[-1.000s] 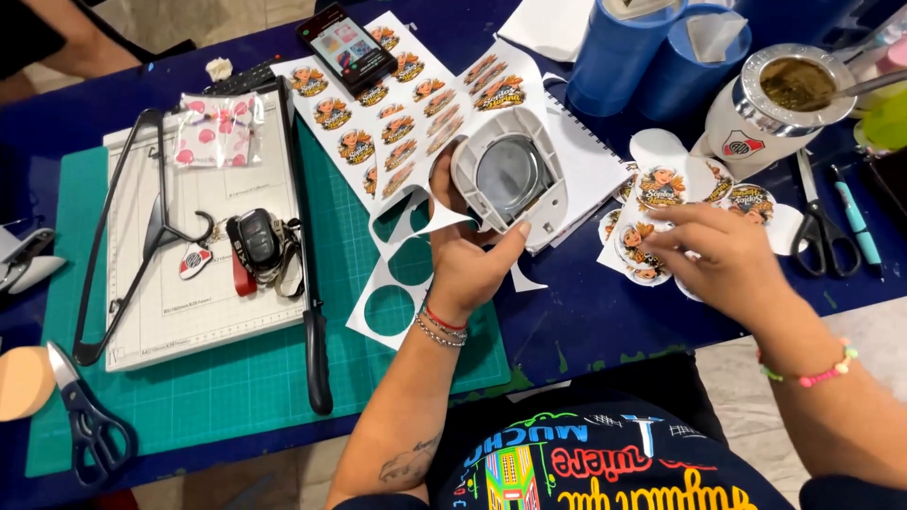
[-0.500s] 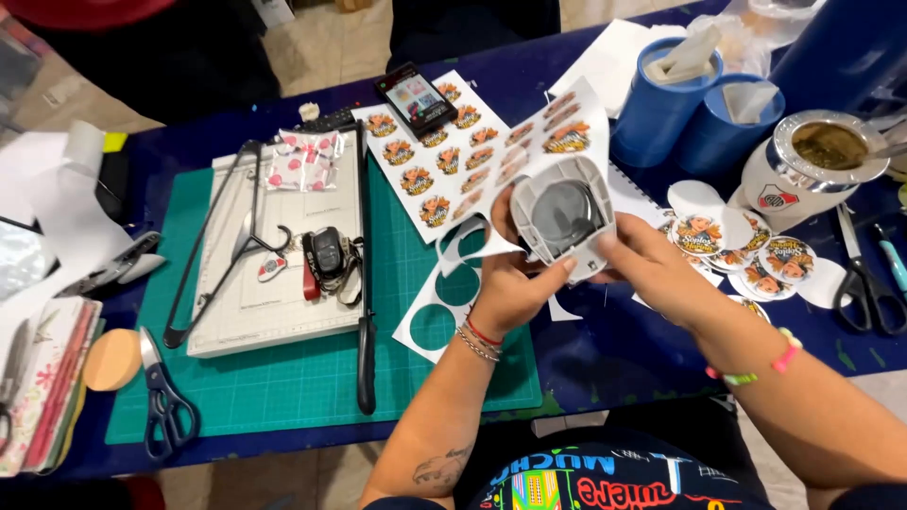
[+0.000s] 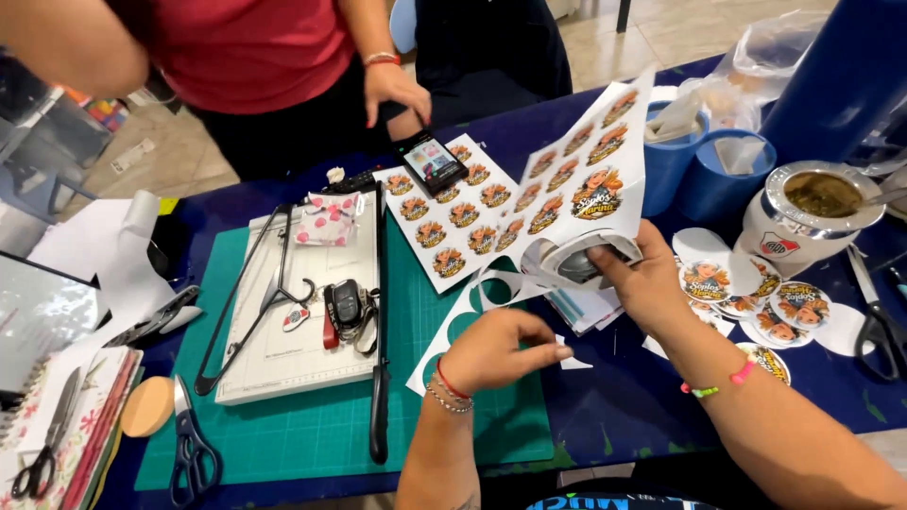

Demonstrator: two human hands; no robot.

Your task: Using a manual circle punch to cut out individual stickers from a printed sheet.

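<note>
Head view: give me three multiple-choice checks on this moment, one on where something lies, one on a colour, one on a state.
1. Where does the phone lie?
A. on a printed sticker sheet
B. inside the blue cup
C. on the floor

2. What colour is the cutting mat?
A. red
B. green
C. yellow

3. What is the right hand doing?
A. resting flat and free
B. holding scissors
C. gripping the round punch with a sheet fed into it

Answers: 1 A, the phone sits on the sheet of round pictures near the table's far edge. 2 B, the mat under the paper trimmer is green. 3 C, its fingers wrap the punch while the left hand is by the sheet with round holes cut from it.
</note>
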